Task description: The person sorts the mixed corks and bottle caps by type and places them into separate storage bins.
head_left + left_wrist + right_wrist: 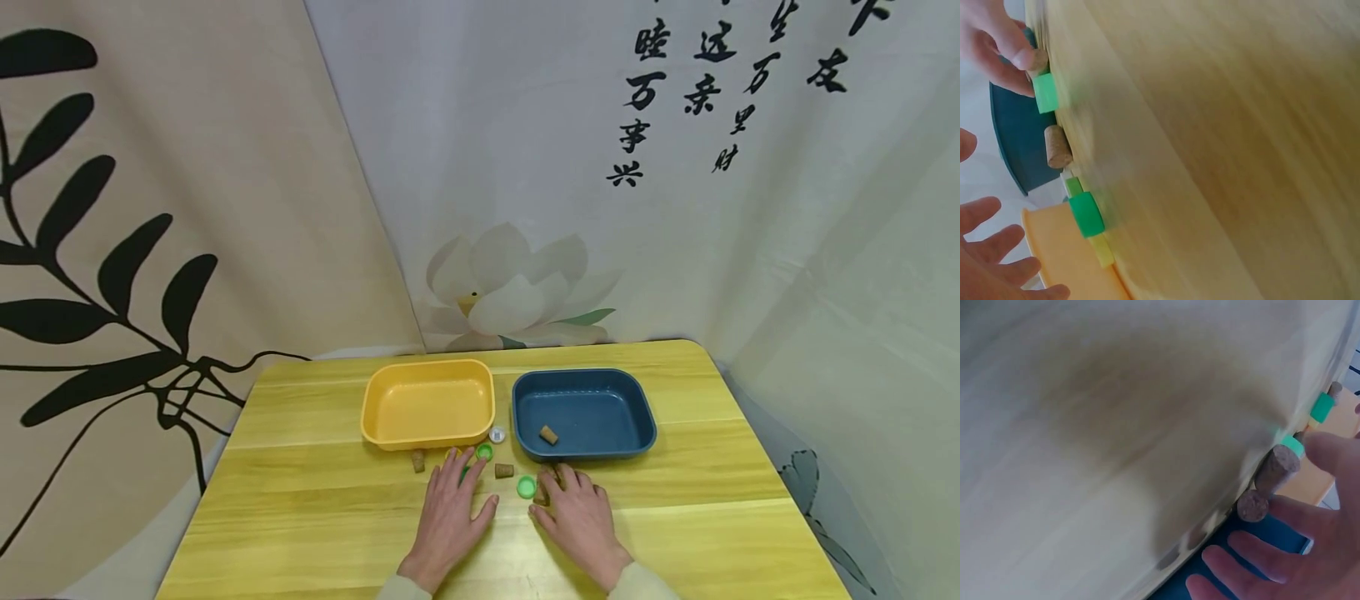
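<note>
Our left hand (450,515) nearest, fingers spread, holding nothing. Right hand (576,510) bends fingers loosely about cork (1275,470) on wooden table (315,508); contact, we can't tell. Cork lies sideways, axis roughly left-right, end toward green bottle cap (527,487). Yellow tray (427,408), blue tray (596,408) adjacent, presumably for reach.

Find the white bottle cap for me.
In the head view, the white bottle cap lies on the table between the yellow tray and the blue tray, by the yellow tray's near right corner, just beyond a green bottle cap.
</note>
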### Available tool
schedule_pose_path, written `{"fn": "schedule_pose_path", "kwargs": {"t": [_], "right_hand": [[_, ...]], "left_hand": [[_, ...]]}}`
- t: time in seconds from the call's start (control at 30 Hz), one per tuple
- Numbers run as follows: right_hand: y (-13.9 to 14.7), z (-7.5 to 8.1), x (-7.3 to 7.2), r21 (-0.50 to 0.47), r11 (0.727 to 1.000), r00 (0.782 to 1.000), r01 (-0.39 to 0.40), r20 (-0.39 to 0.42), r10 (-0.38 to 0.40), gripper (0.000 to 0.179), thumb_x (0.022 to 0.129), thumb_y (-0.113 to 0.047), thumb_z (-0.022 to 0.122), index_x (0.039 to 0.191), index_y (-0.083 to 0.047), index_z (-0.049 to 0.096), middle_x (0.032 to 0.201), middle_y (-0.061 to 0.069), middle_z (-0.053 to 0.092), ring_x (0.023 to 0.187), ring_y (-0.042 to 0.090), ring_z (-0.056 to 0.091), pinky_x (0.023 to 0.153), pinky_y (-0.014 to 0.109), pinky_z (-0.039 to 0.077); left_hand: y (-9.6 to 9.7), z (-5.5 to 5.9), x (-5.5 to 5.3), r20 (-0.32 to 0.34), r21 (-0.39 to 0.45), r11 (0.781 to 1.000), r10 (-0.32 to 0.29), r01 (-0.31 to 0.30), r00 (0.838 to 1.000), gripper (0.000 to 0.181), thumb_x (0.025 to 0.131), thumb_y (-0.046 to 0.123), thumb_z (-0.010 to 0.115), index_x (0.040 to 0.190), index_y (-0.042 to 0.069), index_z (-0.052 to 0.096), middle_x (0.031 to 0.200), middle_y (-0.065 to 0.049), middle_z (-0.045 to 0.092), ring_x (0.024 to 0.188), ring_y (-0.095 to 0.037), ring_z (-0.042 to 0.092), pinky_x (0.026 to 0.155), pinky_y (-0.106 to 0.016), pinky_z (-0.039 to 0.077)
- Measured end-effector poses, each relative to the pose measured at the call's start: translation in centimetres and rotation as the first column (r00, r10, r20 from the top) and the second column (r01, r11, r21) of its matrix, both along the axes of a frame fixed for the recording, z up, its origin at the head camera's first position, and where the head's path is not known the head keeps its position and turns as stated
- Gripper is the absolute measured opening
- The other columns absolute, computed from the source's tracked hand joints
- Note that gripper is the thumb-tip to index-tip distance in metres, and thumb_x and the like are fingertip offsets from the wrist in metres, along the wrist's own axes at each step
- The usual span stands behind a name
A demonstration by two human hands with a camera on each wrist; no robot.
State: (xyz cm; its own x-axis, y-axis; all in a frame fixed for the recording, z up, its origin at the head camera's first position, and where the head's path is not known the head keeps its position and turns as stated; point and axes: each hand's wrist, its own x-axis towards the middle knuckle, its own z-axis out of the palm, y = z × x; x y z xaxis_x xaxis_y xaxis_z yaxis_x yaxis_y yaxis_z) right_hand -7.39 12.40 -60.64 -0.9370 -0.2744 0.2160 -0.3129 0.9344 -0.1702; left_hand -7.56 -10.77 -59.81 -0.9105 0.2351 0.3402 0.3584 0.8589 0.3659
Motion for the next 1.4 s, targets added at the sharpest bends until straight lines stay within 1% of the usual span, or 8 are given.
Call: {"fn": "schedule_pose_path", "kwargs": {"t": [0.23, 0.37, 0.57, 0.7, 0.83, 0.97, 1.13, 1.4], "right_hand": [[-0.1, -0.2, 0.0, 0.006, 1.0, 0.998, -0.028, -0.052, 0.028, 0.035, 0.085, -0.038, 0.085, 0.11, -0.018, 0.071, 0.12, 0.012, 0.063, 0.1, 0.037, 0.064, 0.071, 0.054, 0.057], [0.2, -0.1, 0.2, -0.032, 0.999, 0.998, -0.037, -0.052, 0.035, 0.031, 0.085, -0.035, 0.086, 0.106, -0.02, 0.07, 0.127, 0.013, 0.063, 0.107, 0.038, 0.065, 0.076, 0.057, 0.057], [1.0, 0.6, 0.8, -0.098, 0.994, 0.999, -0.048, -0.022, 0.046, 0.035, 0.087, -0.033, 0.084, 0.115, -0.017, 0.071, 0.136, 0.015, 0.061, 0.118, 0.039, 0.063, 0.085, 0.059, 0.057], [1.7, 1.1, 1.3, -0.132, 0.99, 0.999, -0.045, -0.027, 0.042, 0.042, 0.087, -0.033, 0.085, 0.123, -0.016, 0.071, 0.139, 0.015, 0.06, 0.119, 0.038, 0.063, 0.087, 0.057, 0.057], [2.3, 2.0, 1.8, -0.184, 0.982, 0.999, -0.033, -0.038, 0.026, 0.047, 0.086, -0.03, 0.085, 0.129, -0.017, 0.07, 0.142, 0.015, 0.059, 0.12, 0.039, 0.062, 0.085, 0.059, 0.056], [3.0, 3.0, 2.1, -0.202, 0.979, 0.998, -0.015, -0.059, 0.003, 0.046, 0.085, -0.028, 0.086, 0.127, -0.017, 0.07, 0.143, 0.015, 0.058, 0.121, 0.038, 0.062, 0.083, 0.058, 0.057], [4.2, 4.0, 1.5, -0.221, 0.975, 0.992, -0.009, -0.124, -0.019, 0.046, 0.082, -0.026, 0.09, 0.123, -0.016, 0.072, 0.142, 0.015, 0.059, 0.117, 0.037, 0.064, 0.078, 0.056, 0.058], [6.1, 5.6, -0.7, -0.254, 0.967, 0.979, -0.014, -0.199, -0.038, 0.05, 0.083, -0.025, 0.089, 0.128, -0.011, 0.071, 0.142, 0.021, 0.058, 0.111, 0.042, 0.067, 0.075, 0.057, 0.059]], "left_hand": [[0.4, -0.2, 0.0, -0.008, 0.002, 1.0, -0.004, 0.004, 1.0, 0.056, 0.091, 0.042, 0.072, 0.138, 0.012, 0.064, 0.149, -0.016, 0.054, 0.141, -0.044, 0.046, 0.11, -0.067, 0.04], [0.7, -0.1, -0.1, -0.006, 0.007, 1.0, -0.016, 0.016, 1.0, 0.057, 0.091, 0.041, 0.073, 0.138, 0.011, 0.064, 0.148, -0.017, 0.054, 0.14, -0.045, 0.046, 0.109, -0.067, 0.04], [2.0, 0.5, -0.5, 0.038, -0.001, 0.999, -0.051, 0.052, 0.998, 0.055, 0.094, 0.042, 0.071, 0.14, 0.012, 0.063, 0.151, -0.014, 0.053, 0.144, -0.041, 0.043, 0.111, -0.068, 0.038], [3.1, 0.9, -1.0, 0.034, -0.034, 0.995, -0.091, 0.092, 0.995, 0.055, 0.094, 0.04, 0.071, 0.14, 0.012, 0.063, 0.152, -0.014, 0.052, 0.145, -0.039, 0.042, 0.11, -0.068, 0.039], [4.2, 0.8, -1.5, 0.025, -0.101, 0.987, -0.123, 0.125, 0.992, 0.057, 0.094, 0.042, 0.071, 0.142, 0.012, 0.061, 0.154, -0.014, 0.05, 0.146, -0.039, 0.042, 0.109, -0.068, 0.04], [5.1, 0.7, -1.9, 0.044, -0.176, 0.974, -0.14, 0.145, 0.989, 0.065, 0.095, 0.05, 0.067, 0.148, 0.013, 0.057, 0.16, -0.013, 0.043, 0.147, -0.039, 0.04, 0.111, -0.067, 0.039], [5.9, 0.7, -2.2, 0.081, -0.218, 0.963, -0.141, 0.156, 0.987, 0.073, 0.097, 0.056, 0.063, 0.155, 0.014, 0.049, 0.167, -0.012, 0.031, 0.15, -0.039, 0.035, 0.113, -0.066, 0.036], [6.8, 0.5, -2.4, 0.131, -0.273, 0.948, -0.133, 0.164, 0.982, 0.081, 0.098, 0.061, 0.059, 0.16, 0.012, 0.041, 0.17, -0.015, 0.021, 0.153, -0.036, 0.03, 0.113, -0.066, 0.037]]}}
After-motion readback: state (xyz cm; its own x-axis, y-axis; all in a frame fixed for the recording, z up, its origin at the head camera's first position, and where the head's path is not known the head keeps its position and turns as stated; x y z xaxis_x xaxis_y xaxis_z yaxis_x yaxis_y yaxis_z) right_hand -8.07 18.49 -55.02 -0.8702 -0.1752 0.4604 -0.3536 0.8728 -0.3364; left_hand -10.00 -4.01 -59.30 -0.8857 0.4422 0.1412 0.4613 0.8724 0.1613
